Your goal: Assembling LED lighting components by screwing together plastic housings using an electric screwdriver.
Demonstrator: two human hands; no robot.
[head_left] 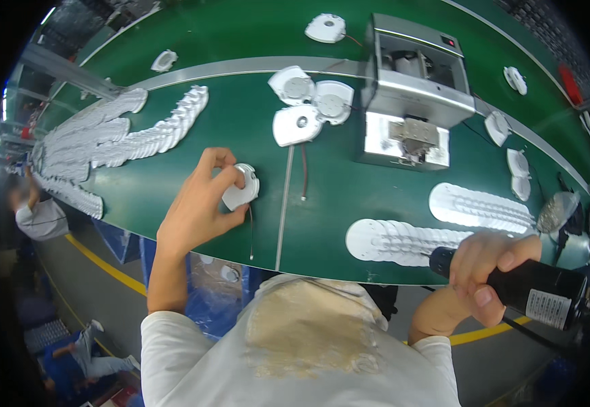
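Observation:
My left hand pinches a small white plastic housing at the near left of the green work surface. A thin dark lead with a small plug hangs from the housing toward the table's edge. At the right, my right hand is wrapped round a black electric screwdriver with a pale label on its body. The tool lies roughly level past the table's front edge, its nose pointing left; its tip is hard to make out. Three white housings sit grouped beyond my left hand, one with a reddish lead trailing from it.
A silver screw feeder stands at the back right. Overlapping rows of white covers lie near the right front, and more rows of white parts fill the left. A bag of small parts rests at the far right. Another person is at the left.

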